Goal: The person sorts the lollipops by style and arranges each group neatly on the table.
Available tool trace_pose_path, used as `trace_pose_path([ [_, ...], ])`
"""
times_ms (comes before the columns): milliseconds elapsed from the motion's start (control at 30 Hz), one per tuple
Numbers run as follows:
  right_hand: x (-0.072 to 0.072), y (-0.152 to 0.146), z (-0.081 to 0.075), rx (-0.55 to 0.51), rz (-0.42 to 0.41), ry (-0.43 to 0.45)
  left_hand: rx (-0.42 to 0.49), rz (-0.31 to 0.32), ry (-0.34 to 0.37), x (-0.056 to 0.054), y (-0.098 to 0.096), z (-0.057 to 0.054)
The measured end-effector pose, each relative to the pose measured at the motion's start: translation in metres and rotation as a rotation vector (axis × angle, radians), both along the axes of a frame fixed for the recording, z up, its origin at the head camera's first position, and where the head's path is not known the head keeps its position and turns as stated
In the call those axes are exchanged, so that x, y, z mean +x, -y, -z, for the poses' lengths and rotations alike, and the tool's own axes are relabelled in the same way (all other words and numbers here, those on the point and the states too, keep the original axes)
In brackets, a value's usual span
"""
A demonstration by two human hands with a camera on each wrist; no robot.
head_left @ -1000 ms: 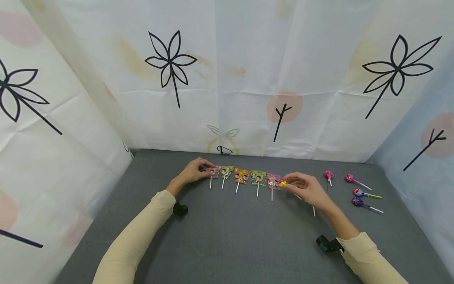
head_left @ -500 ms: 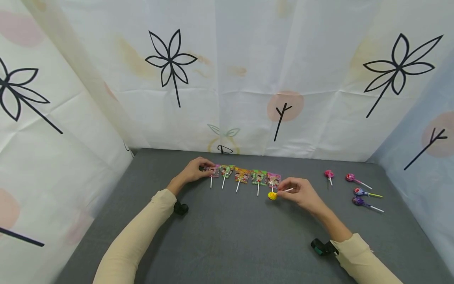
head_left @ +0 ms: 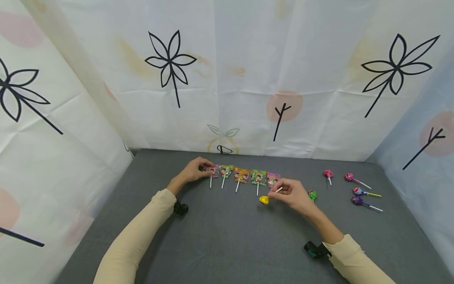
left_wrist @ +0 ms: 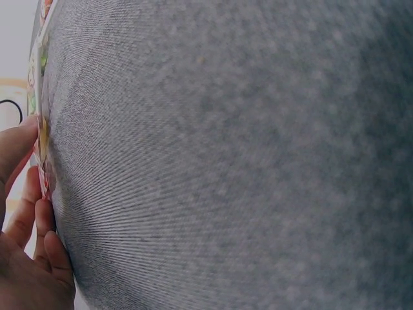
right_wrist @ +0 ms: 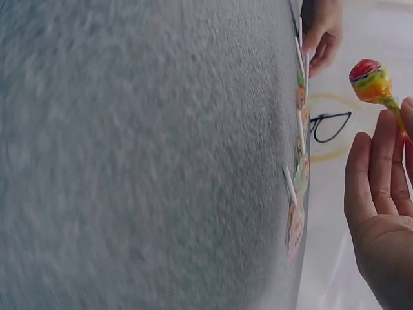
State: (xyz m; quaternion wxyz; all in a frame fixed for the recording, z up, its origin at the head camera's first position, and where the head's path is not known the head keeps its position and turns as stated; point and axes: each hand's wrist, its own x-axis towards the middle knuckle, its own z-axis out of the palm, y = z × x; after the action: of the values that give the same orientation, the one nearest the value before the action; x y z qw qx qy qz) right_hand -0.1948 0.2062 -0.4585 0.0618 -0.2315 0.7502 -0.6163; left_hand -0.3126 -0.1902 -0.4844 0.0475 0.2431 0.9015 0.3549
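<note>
In the head view, my left hand [head_left: 193, 170] pinches the edge of a pink flat-wrapped lollipop [head_left: 213, 171] at the left end of a row. Beside it lie a green lollipop [head_left: 226, 170], an orange one [head_left: 241, 176], another green one [head_left: 258, 177] and a pink one [head_left: 273, 179], sticks toward me. My right hand [head_left: 292, 195] grips the stick of a round yellow lollipop [head_left: 264, 200], held just in front of the row's right end. The right wrist view shows that lollipop's red and yellow wrapper [right_wrist: 371, 82] above the fingertips.
A round green lollipop [head_left: 312, 195] lies partly hidden behind my right hand. Farther right on the grey table [head_left: 227, 244] are two pink lollipops [head_left: 328, 174], a blue one [head_left: 358, 191] and a purple one [head_left: 358, 201]. Patterned white cloth [head_left: 244, 79] encloses the back and sides.
My right hand has moved left and toward me with the yellow lollipop, from beside the row's right end to in front of it. The round green lollipop has come into sight. My left hand stays put.
</note>
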Motion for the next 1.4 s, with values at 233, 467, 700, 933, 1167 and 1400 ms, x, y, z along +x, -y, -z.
trace_pose_path([
  [233,0.002,0.012,0.007,-0.028,-0.052,0.009,0.003,-0.004,-0.005,0.001,0.001,0.000],
  [467,0.004,0.023,0.012,-0.092,-0.137,0.049,0.020,0.021,-0.022,0.001,0.001,0.001],
  [700,0.006,0.038,0.014,-0.129,-0.144,0.065,0.027,0.025,-0.021,0.001,0.002,0.001],
  [933,0.008,0.058,0.013,-0.147,-0.109,0.074,0.023,0.021,-0.022,0.001,0.002,0.001],
  [1167,0.009,0.079,0.014,-0.186,-0.095,0.081,0.014,0.009,-0.010,0.001,0.002,0.000],
  [1400,0.012,0.104,0.015,-0.244,-0.082,0.085,0.001,-0.012,-0.013,0.000,0.002,0.002],
])
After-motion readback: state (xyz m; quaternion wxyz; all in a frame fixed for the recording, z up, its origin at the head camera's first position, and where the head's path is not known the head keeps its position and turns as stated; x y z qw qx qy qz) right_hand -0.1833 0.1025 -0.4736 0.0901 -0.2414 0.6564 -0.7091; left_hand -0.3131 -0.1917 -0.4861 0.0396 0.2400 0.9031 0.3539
